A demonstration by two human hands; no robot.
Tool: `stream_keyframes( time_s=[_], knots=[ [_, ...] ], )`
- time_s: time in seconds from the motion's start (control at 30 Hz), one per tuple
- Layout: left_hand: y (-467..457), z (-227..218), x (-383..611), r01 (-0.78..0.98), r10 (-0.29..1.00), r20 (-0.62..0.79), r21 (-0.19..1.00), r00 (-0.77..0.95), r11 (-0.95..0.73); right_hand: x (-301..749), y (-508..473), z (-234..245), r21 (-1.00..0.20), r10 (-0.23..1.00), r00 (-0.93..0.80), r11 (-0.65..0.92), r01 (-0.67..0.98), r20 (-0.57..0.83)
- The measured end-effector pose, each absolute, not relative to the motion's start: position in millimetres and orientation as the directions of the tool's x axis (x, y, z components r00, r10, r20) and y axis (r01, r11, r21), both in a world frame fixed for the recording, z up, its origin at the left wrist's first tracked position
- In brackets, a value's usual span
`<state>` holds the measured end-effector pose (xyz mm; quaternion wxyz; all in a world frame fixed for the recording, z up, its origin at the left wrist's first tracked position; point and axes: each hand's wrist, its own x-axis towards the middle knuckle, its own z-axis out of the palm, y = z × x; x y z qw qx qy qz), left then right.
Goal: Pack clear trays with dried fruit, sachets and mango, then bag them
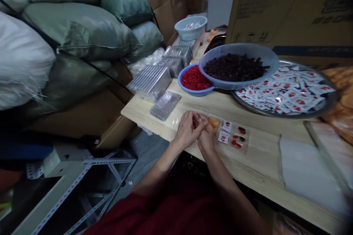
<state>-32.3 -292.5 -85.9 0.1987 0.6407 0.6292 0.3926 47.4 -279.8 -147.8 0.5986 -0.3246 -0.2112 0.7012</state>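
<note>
My left hand [186,129] and my right hand [206,134] meet over the left end of a clear plastic tray [247,143] on the table. The fingers of both are bent and pressed together, and whatever lies between them is hidden. Orange pieces [214,123] show just beyond my right hand. Two white sachets with red print, a far one [227,126] and a near one [223,137], lie to the right of that hand. Farther right in the tray are small red pieces [236,143] and dark pieces [242,138].
Behind my hands stand a blue bowl of red pieces [195,79], a bowl of dark pieces [239,82] and a metal tray of sachets [286,93]. Stacked clear trays [151,79] and a single flat one [165,105] are at the left. White sheets [306,172] lie right.
</note>
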Motion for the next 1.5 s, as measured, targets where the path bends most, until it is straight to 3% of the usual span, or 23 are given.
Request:
stream_keyframes(
  time_s=[0.1, 0.27, 0.43, 0.5, 0.6, 0.77, 0.87, 0.93, 1.0, 1.07, 1.1, 1.17, 1.23, 1.3, 1.4, 1.5],
  knots=[
    [-297.7, -96.9, -36.5, 0.792, 0.943, 0.303, 0.605, -0.139, -0.077, 47.3, -270.1, -153.9, -0.623, 0.961, -0.11, -0.249, -0.741, -0.253],
    [-299.5, -104.7, -69.1, 0.854, 0.985, 0.172, 0.514, -0.011, -0.08, 42.5, -239.9, -161.3, -0.591, 0.956, -0.139, -0.27, -0.76, -0.257],
    [-266.9, -113.5, -127.0, 0.903, 0.969, 0.203, 0.428, -0.138, 0.039, 10.2, -204.3, -160.0, -0.576, 0.927, -0.196, -0.355, -0.736, -0.32],
    [-252.0, -122.6, -145.7, 0.902, 0.972, 0.14, 0.417, -0.188, 0.114, 6.6, -201.3, -162.5, -0.599, 0.926, -0.176, -0.353, -0.719, -0.334],
    [-236.7, -137.3, -161.1, 0.903, 0.97, 0.024, 0.371, -0.243, 0.217, 21.7, -211.6, -168.6, -0.634, 0.946, -0.147, -0.305, -0.71, -0.29],
    [-225.7, -143.5, -164.1, 0.901, 0.949, -0.015, 0.311, -0.314, 0.303, 74.8, -248.7, -155.1, -0.693, 0.972, -0.14, -0.232, -0.683, -0.188],
    [-228.3, -128.5, -151.3, 0.862, 0.931, 0.038, 0.392, -0.364, 0.321, 107.4, -273.6, -124.6, -0.788, 0.988, -0.072, -0.153, -0.596, -0.138],
    [-237.6, -109.3, -131.3, 0.774, 0.925, 0.12, 0.592, -0.361, 0.225, 128.7, -289.1, -99.6, -0.884, 0.999, 0.008, -0.025, -0.467, -0.032],
    [-252.3, -84.5, -104.0, 0.502, 0.955, 0.103, 0.863, -0.278, 0.053, 147.5, -301.7, -76.6, -0.958, 0.988, 0.039, 0.151, -0.243, 0.146],
    [-267.8, -59.6, -75.3, 0.063, 0.998, -0.034, 0.997, -0.061, 0.038, 161.0, -310.5, -61.9, -0.943, 0.942, -0.051, 0.334, -0.001, 0.333],
    [-274.1, -49.7, -62.3, -0.112, 0.993, -0.095, 0.989, 0.067, 0.102, 165.4, -313.9, -59.2, -0.91, 0.909, -0.138, 0.406, 0.083, 0.393],
    [-281.6, -40.5, -41.8, -0.299, 0.949, -0.167, 0.922, 0.268, 0.247, 170.1, -320.3, -63.3, -0.855, 0.844, -0.311, 0.497, 0.15, 0.436],
    [-281.7, -47.9, -29.6, -0.334, 0.914, -0.216, 0.881, 0.343, 0.333, 173.1, -327.7, -77.1, -0.84, 0.809, -0.413, 0.518, 0.164, 0.418],
    [-276.6, -68.7, -23.2, -0.308, 0.916, -0.26, 0.883, 0.306, 0.354, 179.5, -335.4, -94.9, -0.831, 0.812, -0.422, 0.519, 0.202, 0.404],
    [-266.3, -107.7, -15.0, -0.237, 0.937, -0.281, 0.915, 0.209, 0.327, 199.8, -340.9, -121.5, -0.812, 0.878, -0.2, 0.478, 0.335, 0.434],
    [-258.7, -137.0, -1.1, -0.171, 0.955, -0.226, 0.95, 0.193, 0.26, 224.2, -333.4, -147.9, -0.832, 0.907, 0.135, 0.297, 0.468, 0.399]
  ],
)
